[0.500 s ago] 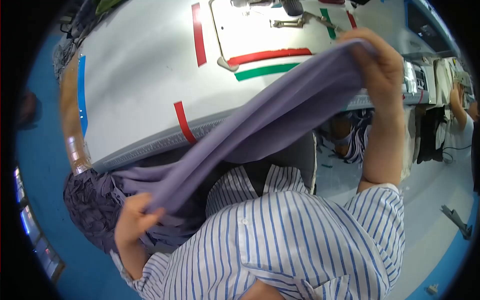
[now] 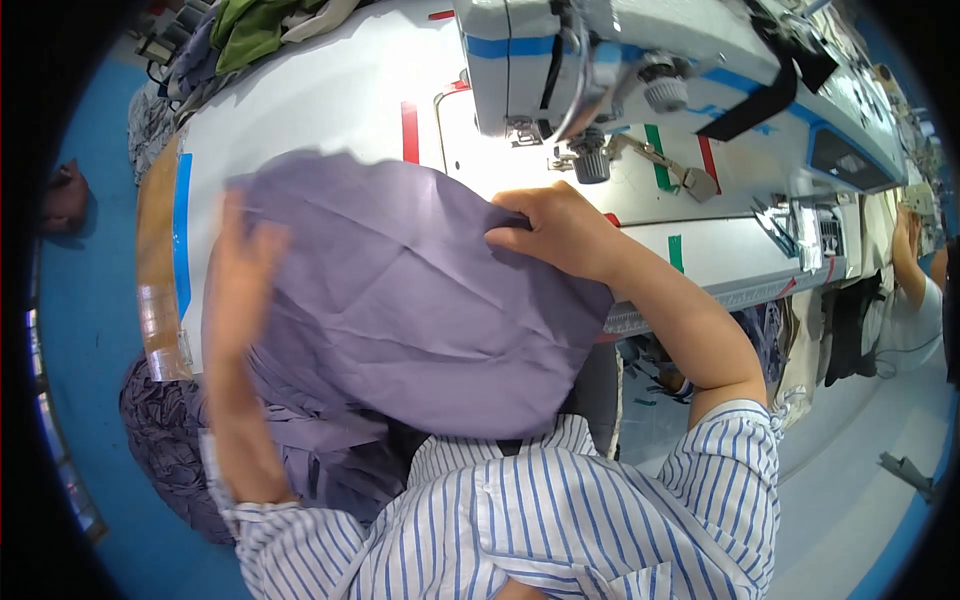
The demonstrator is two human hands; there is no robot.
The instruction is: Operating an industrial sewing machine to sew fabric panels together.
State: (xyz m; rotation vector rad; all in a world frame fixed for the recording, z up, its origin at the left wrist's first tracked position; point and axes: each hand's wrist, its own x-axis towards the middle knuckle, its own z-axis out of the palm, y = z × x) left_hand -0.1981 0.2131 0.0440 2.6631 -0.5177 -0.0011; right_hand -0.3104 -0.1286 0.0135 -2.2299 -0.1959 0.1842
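A purple cloth piece is spread out before me, partly over the white table's front edge and partly above my lap. At its right upper edge my right hand pinches the fabric between thumb and fingers. My left hand is at the cloth's left side, smeared by motion, so its grip cannot be made out. Just beyond my right hand stands a sewing machine, its presser foot over the bright plate.
Bunched purple fabric hangs low at the left. Green and other cloths lie at the table's far left. Scissors-like tools sit on the right. Another person's hand works at far right. Red tape marks the table.
The cloth, stretched diagonally between my hands before, now lies spread wide. My right hand has come down and left; my left hand has moved up and forward. More of the sewing machine shows.
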